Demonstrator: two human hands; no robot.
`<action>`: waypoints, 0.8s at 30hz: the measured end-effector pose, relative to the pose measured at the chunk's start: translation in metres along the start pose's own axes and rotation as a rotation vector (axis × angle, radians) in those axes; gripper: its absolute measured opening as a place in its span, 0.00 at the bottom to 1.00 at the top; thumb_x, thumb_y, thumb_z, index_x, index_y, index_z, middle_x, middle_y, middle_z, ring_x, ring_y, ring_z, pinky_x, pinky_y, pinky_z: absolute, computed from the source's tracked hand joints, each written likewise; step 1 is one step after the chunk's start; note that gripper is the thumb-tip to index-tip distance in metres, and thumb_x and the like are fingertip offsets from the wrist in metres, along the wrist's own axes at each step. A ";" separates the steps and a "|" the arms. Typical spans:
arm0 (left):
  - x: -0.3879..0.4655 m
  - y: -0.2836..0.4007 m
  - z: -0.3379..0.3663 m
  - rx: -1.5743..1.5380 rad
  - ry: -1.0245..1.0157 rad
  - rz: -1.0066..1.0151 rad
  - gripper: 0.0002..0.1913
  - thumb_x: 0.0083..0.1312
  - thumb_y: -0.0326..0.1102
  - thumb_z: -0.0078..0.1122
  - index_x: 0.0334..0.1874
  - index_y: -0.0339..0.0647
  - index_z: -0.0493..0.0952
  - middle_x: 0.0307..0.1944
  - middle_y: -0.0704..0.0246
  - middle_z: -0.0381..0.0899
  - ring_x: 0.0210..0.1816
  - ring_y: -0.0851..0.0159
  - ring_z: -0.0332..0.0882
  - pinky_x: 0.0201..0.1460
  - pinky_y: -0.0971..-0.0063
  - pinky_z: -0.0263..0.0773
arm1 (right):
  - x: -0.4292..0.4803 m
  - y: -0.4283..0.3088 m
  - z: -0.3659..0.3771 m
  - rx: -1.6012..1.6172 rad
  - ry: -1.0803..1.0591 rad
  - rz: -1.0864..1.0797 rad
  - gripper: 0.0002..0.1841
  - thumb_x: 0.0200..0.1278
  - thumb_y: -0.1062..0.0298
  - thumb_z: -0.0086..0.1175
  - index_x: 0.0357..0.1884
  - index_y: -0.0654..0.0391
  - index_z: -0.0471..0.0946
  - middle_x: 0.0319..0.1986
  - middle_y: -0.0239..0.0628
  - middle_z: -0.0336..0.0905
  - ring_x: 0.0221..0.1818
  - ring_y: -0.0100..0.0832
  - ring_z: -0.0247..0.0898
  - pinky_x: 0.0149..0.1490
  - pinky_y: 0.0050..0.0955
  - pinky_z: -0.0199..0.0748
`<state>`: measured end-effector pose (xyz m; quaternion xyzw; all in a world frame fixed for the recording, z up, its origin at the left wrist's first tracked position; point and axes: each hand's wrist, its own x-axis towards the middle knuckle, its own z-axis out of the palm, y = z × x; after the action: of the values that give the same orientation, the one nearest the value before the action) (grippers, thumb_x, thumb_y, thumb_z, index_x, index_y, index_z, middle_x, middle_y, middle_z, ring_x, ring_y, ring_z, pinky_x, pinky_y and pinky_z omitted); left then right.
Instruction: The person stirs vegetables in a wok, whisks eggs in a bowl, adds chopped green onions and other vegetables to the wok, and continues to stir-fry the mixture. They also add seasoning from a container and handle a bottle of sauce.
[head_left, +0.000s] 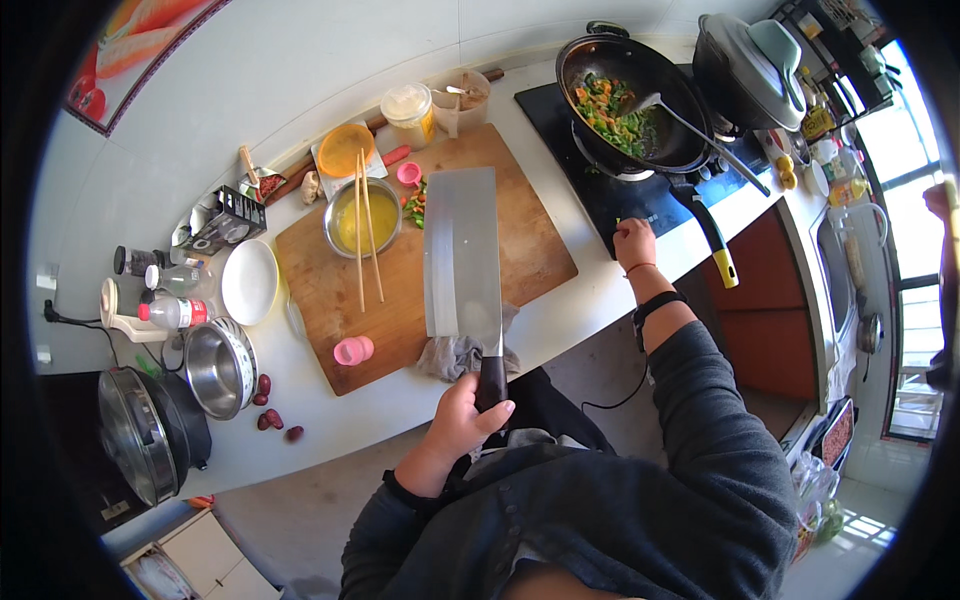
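Observation:
My left hand (457, 420) grips the dark handle of a Chinese cleaver (463, 255), its wide blade held upright over the wooden cutting board (536, 240). Down at the near edge of the black cooktop (626, 206) is my right hand (635, 244), fingers curled. A tiny yellow-green scrap shows by its fingertips; whether they pinch it I cannot tell. Beyond that hand, a black wok (675, 90) holds chopped green and orange vegetables (611, 112) and a metal spatula (705, 135). On the board, wooden chopsticks (367, 232) lie across a metal bowl of beaten egg (349, 225).
A grey cloth (454, 356) lies at the board's near edge, with pink cups (352, 350) to its left. The wok's yellow-tipped handle (709, 232) juts over the counter edge. A white dish (250, 281), a steel pot (214, 375) and red dates (274, 418) stand left.

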<state>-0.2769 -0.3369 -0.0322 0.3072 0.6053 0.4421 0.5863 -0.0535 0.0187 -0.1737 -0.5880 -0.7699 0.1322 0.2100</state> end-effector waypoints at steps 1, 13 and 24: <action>0.000 0.000 0.000 0.000 0.002 0.014 0.23 0.58 0.40 0.67 0.48 0.31 0.70 0.34 0.70 0.75 0.32 0.76 0.74 0.37 0.80 0.73 | 0.000 0.003 0.001 0.022 0.066 -0.005 0.10 0.52 0.73 0.52 0.36 0.58 0.81 0.36 0.46 0.78 0.42 0.48 0.74 0.49 0.39 0.74; -0.007 -0.010 -0.007 0.155 0.047 0.082 0.25 0.54 0.48 0.68 0.41 0.32 0.73 0.29 0.65 0.78 0.31 0.68 0.75 0.37 0.73 0.72 | 0.001 -0.038 0.003 -0.054 -0.108 0.091 0.07 0.61 0.68 0.51 0.31 0.59 0.78 0.35 0.49 0.78 0.42 0.51 0.74 0.49 0.43 0.74; -0.012 -0.012 -0.013 0.160 0.032 0.139 0.23 0.55 0.49 0.67 0.36 0.33 0.72 0.24 0.64 0.75 0.27 0.64 0.73 0.31 0.70 0.69 | 0.008 -0.164 -0.133 0.259 0.336 -0.304 0.02 0.56 0.75 0.57 0.32 0.58 0.78 0.31 0.42 0.79 0.32 0.39 0.77 0.36 0.33 0.74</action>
<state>-0.2866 -0.3548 -0.0390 0.3871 0.6252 0.4370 0.5179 -0.1304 -0.0243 0.0180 -0.4474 -0.7803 0.0970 0.4260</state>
